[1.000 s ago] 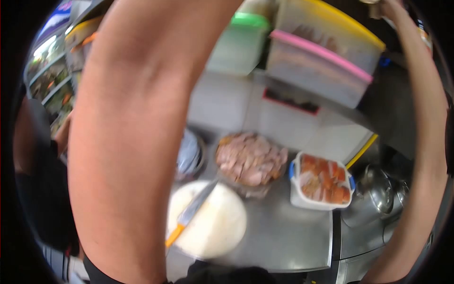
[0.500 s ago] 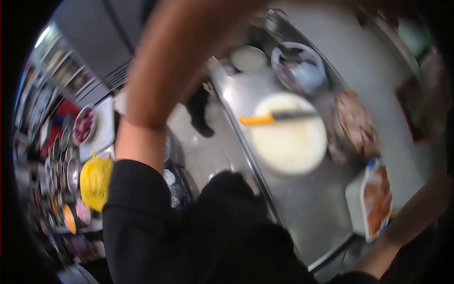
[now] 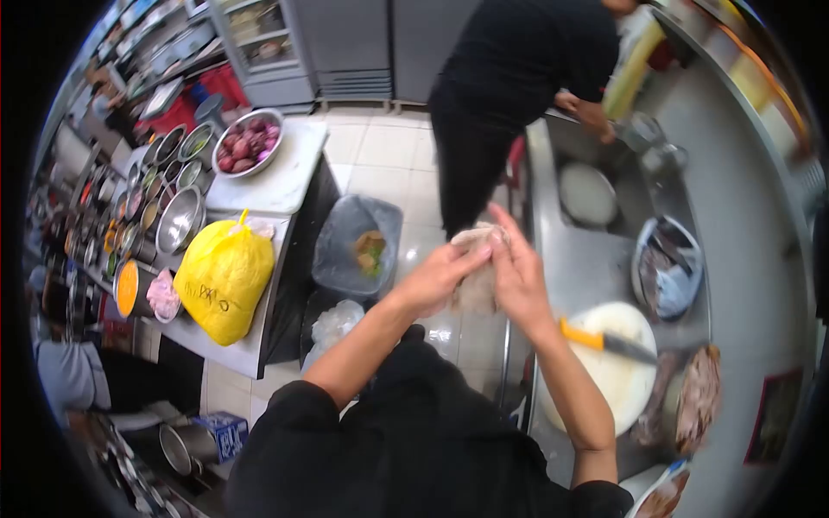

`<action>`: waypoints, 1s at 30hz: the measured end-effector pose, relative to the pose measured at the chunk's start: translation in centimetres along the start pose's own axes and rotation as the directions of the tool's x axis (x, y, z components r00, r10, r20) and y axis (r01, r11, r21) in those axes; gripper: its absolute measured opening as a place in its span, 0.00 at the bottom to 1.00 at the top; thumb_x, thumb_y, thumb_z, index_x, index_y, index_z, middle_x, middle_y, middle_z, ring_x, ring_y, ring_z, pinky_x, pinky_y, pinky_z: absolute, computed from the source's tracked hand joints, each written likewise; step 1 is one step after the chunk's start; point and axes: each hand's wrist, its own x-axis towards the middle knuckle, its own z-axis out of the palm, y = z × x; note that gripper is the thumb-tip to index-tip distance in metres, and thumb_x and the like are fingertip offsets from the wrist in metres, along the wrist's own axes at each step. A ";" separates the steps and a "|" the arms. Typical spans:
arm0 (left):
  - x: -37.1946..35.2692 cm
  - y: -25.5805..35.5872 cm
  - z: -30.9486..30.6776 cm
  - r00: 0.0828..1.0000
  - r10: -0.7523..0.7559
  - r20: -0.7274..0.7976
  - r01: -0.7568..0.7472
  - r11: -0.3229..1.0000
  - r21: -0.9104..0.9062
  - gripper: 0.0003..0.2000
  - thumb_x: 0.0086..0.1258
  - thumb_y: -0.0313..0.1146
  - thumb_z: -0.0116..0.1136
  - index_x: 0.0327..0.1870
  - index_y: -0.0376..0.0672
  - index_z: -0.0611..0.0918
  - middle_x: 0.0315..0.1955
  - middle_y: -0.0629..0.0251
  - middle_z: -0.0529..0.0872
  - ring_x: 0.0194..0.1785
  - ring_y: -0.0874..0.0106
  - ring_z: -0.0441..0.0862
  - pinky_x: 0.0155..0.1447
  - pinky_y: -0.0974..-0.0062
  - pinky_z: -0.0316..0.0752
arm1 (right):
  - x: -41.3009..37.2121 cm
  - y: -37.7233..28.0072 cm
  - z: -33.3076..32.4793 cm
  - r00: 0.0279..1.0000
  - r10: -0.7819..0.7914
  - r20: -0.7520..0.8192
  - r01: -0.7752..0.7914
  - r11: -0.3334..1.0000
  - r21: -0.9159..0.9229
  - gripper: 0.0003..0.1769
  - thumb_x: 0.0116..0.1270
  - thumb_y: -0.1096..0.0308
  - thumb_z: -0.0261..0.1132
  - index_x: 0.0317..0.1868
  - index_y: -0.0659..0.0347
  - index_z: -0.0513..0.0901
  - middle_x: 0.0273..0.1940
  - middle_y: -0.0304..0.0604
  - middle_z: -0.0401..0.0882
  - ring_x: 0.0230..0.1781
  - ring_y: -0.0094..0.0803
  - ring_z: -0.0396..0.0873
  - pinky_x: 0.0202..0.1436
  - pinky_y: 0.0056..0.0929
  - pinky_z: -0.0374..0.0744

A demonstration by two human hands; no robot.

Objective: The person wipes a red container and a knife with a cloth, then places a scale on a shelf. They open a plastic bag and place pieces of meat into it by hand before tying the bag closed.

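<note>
Both my hands meet in front of me, over the floor between the two counters. A limp, pale cloth (image 3: 473,292) hangs between them, bunched at the top. My left hand (image 3: 436,278) is closed on its left side. My right hand (image 3: 520,281) presses the cloth from the right with its thumb side, one finger pointing up. To the right, a knife (image 3: 609,339) with a yellow handle lies across a round white cutting board (image 3: 617,380). Beyond the board is a plate of pale meat pieces (image 3: 698,399).
A co-worker (image 3: 518,78) in dark clothes bends over the sink (image 3: 635,203). A grey bin (image 3: 356,246) with scraps stands on the floor. The left counter holds a yellow bag (image 3: 226,281) and a bowl of red onions (image 3: 250,147). A lined bucket (image 3: 667,268) sits near the sink.
My view has swung to the right and the arms, widely spread before, have come together in front. The hands, hidden or blurred earlier, now show with the cloth between them.
</note>
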 end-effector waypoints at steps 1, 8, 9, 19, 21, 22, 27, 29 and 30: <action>-0.5 0.5 -1.7 0.996 -0.006 -0.087 0.005 1.000 -0.008 0.22 0.79 0.38 0.56 0.67 0.35 0.72 0.54 0.62 0.83 0.53 0.74 0.83 0.58 0.72 0.80 | 1.7 -0.8 1.5 0.991 0.096 0.096 -0.109 0.985 0.134 0.29 0.80 0.58 0.53 0.73 0.66 0.66 0.67 0.63 0.72 0.70 0.42 0.71 0.69 0.34 0.69; 1.1 5.6 -12.1 0.696 0.463 -0.549 -0.253 0.874 0.416 0.13 0.78 0.32 0.57 0.57 0.35 0.82 0.50 0.65 0.86 0.51 0.76 0.82 0.57 0.76 0.77 | 11.3 1.9 13.0 0.909 -0.112 0.402 -0.121 0.852 0.510 0.36 0.77 0.72 0.59 0.79 0.65 0.54 0.71 0.45 0.69 0.68 0.30 0.70 0.71 0.30 0.68; 1.6 6.4 -12.9 0.632 0.554 -0.541 -0.161 0.777 0.608 0.12 0.78 0.32 0.57 0.54 0.35 0.83 0.49 0.66 0.86 0.51 0.77 0.81 0.56 0.77 0.77 | 12.8 2.1 13.5 0.906 -0.051 0.421 -0.191 0.838 0.512 0.30 0.78 0.72 0.58 0.76 0.67 0.62 0.65 0.44 0.75 0.64 0.27 0.74 0.68 0.27 0.71; 7.5 10.4 -20.3 0.627 0.285 -0.725 -0.142 0.957 0.253 0.15 0.80 0.40 0.55 0.52 0.36 0.81 0.46 0.68 0.84 0.44 0.82 0.81 0.44 0.80 0.78 | 26.6 4.2 18.7 0.965 -0.058 0.257 -0.072 0.880 0.469 0.14 0.81 0.67 0.51 0.47 0.69 0.79 0.43 0.43 0.84 0.43 0.24 0.78 0.49 0.24 0.76; 10.6 9.4 -20.9 0.663 0.305 -0.684 -0.478 0.875 -0.073 0.17 0.80 0.43 0.54 0.56 0.36 0.78 0.43 0.67 0.84 0.38 0.80 0.82 0.40 0.80 0.78 | 28.7 4.8 20.1 0.965 -0.074 0.251 -0.011 0.947 0.322 0.12 0.79 0.67 0.53 0.45 0.67 0.80 0.40 0.44 0.84 0.39 0.24 0.78 0.46 0.23 0.76; 11.8 9.7 -20.8 0.636 0.243 -0.733 -0.449 0.889 -0.095 0.18 0.80 0.44 0.55 0.57 0.37 0.76 0.41 0.67 0.85 0.36 0.79 0.83 0.40 0.80 0.78 | 29.9 4.8 20.2 0.947 0.024 0.321 -0.078 0.985 0.155 0.11 0.75 0.69 0.55 0.47 0.67 0.80 0.48 0.51 0.83 0.47 0.32 0.79 0.55 0.30 0.75; 15.9 11.8 -26.6 0.641 0.216 -0.737 -0.304 0.953 0.015 0.21 0.78 0.48 0.56 0.56 0.36 0.75 0.37 0.62 0.85 0.34 0.74 0.84 0.40 0.78 0.80 | 35.7 11.5 22.4 0.819 -0.364 0.443 0.268 0.926 0.267 0.18 0.70 0.72 0.57 0.58 0.69 0.79 0.71 0.55 0.65 0.68 0.48 0.67 0.73 0.46 0.61; 16.9 12.8 -30.5 0.483 0.331 -0.810 0.121 0.891 0.437 0.17 0.74 0.43 0.61 0.55 0.41 0.79 0.41 0.58 0.87 0.38 0.63 0.87 0.44 0.69 0.83 | 37.7 14.7 22.5 0.832 -0.276 0.482 0.064 0.910 0.409 0.20 0.69 0.73 0.58 0.60 0.68 0.79 0.72 0.54 0.64 0.67 0.46 0.69 0.71 0.43 0.66; 17.1 13.3 -32.5 0.425 0.463 -0.778 0.352 0.707 0.613 0.16 0.72 0.41 0.62 0.56 0.44 0.79 0.44 0.57 0.88 0.40 0.61 0.87 0.45 0.68 0.83 | 38.1 15.1 22.2 0.853 -0.210 0.478 0.033 0.936 0.351 0.19 0.69 0.74 0.59 0.59 0.69 0.79 0.70 0.53 0.68 0.64 0.44 0.72 0.66 0.40 0.70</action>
